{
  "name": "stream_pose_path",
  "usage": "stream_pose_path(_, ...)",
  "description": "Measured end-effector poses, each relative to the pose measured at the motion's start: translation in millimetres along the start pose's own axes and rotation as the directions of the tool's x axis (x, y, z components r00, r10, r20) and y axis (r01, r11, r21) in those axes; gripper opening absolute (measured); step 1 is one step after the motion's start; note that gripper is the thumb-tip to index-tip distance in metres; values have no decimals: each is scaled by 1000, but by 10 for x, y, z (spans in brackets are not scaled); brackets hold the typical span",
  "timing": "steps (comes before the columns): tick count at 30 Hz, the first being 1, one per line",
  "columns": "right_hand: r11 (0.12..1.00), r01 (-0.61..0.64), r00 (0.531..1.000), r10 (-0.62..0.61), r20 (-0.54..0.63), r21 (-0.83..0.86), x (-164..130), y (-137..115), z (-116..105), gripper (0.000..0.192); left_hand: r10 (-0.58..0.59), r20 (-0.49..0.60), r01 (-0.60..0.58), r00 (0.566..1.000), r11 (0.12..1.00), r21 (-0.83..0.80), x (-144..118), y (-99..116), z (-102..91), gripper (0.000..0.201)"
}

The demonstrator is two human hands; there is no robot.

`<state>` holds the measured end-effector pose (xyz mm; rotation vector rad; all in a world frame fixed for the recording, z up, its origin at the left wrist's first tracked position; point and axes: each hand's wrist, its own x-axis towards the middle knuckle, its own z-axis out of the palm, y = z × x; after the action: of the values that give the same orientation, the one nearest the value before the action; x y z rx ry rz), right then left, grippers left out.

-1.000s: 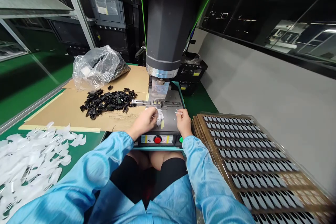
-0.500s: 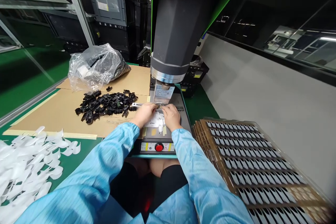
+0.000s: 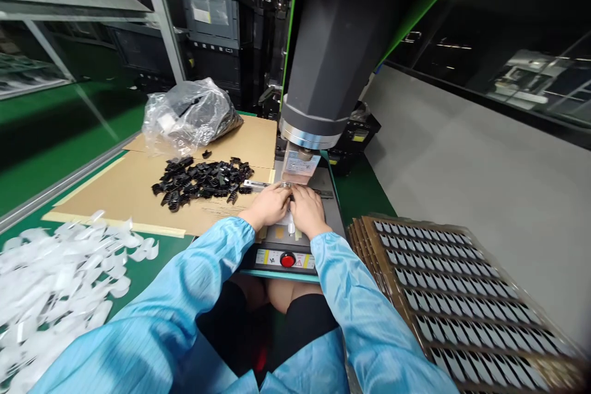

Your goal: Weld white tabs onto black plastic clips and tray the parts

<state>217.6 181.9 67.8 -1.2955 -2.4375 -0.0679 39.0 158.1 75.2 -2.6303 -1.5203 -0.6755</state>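
Note:
My left hand point(image 3: 271, 204) and my right hand point(image 3: 308, 209) are side by side on the base of a press-like machine point(image 3: 318, 68). Their fingers are bent and pressed down close together, just below the metal tool head point(image 3: 300, 164). A small part under the fingertips is mostly hidden, so its kind does not show. The ends of a metal bar point(image 3: 255, 184) stick out to either side of the hands. White curved plastic pieces point(image 3: 291, 225) lie partly covered beneath the palms, on the machine base.
Left of the machine, black plastic clips point(image 3: 203, 180) are heaped on cardboard point(image 3: 106, 188), with a clear plastic bag point(image 3: 189, 116) behind. White plastic pieces point(image 3: 60, 283) cover the near left. A red button point(image 3: 287, 260) fronts the base. Stacked trays of parts point(image 3: 455, 295) stand at right.
The view has shifted, so the scene sits further right. My hands have come closer together over the fixture, covering more of the white pieces.

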Motion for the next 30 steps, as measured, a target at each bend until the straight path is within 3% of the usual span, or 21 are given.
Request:
stream_pose_path(4,999,-38,998,38,54,-6,16,30,-54,52,-176,-113,176,978,984,-13,-361,-116,-203,38)
stream_pose_path(7,998,-52,998,53,-24,25,19,-47,-60,41,-425,-220,444,878,895,43,-771,-321,-334,33)
stream_pose_path(10,995,2,994,8,-107,98,58,-298,-31,31,-585,-208,607,784,792,57,-1074,-516,-347,30)
stream_pose_path(14,980,139,990,-135,-42,145,279,-743,103,30,-613,-130,623,779,779,62,-1150,-622,-268,28)
stream_pose_path(18,979,182,976,-191,101,95,584,-1061,295,39,-608,-109,613,787,790,23,-1088,-659,-287,17)
stream_pose_path(21,981,193,969,-188,159,-11,727,-1201,375,34,-643,-91,634,760,765,-111,-1080,-719,-379,14)
stream_pose_path(24,971,206,965,-180,193,-123,784,-1282,377,27,-683,-116,627,721,714,-313,-1085,-772,-475,29)
stream_pose_path(27,962,196,962,-151,228,-188,806,-1308,336,26,-651,-110,562,751,718,-411,-1083,-780,-524,49)
stream_pose_path(30,961,173,955,-109,277,-218,829,-1286,280,25,-602,-54,552,797,761,-341,-1082,-757,-523,38)
